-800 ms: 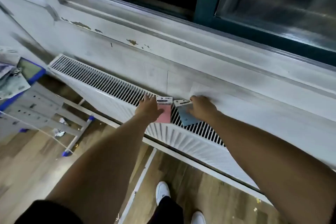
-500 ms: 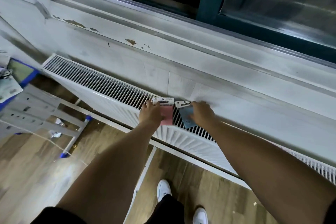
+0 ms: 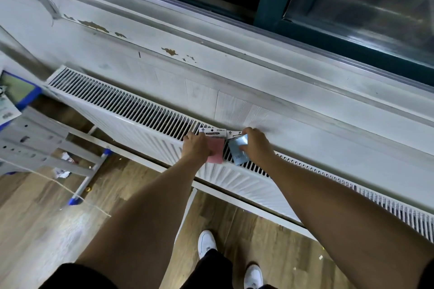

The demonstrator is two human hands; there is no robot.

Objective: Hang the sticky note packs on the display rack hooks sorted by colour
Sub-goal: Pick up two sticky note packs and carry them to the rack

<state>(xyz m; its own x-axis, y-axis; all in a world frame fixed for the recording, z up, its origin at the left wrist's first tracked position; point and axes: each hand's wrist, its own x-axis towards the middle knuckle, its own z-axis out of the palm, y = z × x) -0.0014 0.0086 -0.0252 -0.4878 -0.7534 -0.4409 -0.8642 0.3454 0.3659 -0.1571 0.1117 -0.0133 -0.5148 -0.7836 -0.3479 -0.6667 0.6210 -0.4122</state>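
Two sticky note packs lie side by side on the grille of a white radiator [image 3: 131, 110] under the window. The pink pack [image 3: 216, 150] has a white header card, and my left hand [image 3: 196, 146] grips its left edge. Just to its right is the blue pack [image 3: 237, 149], its wrapper glinting. My right hand [image 3: 257, 144] holds that pack by its right side, with the thumb on its face. Neither a display rack nor hooks are in view.
A white window sill [image 3: 234, 73] with chipped paint runs behind the radiator, below a dark window. At the left stands a grey metal frame [image 3: 35, 145] with blue feet and papers on it. Below are a wooden floor [image 3: 35, 218] and my white shoes [image 3: 206, 241].
The view has shifted slightly. Both hands stay on the packs on the grille; my right thumb has come onto the blue pack, which now tilts and catches light.
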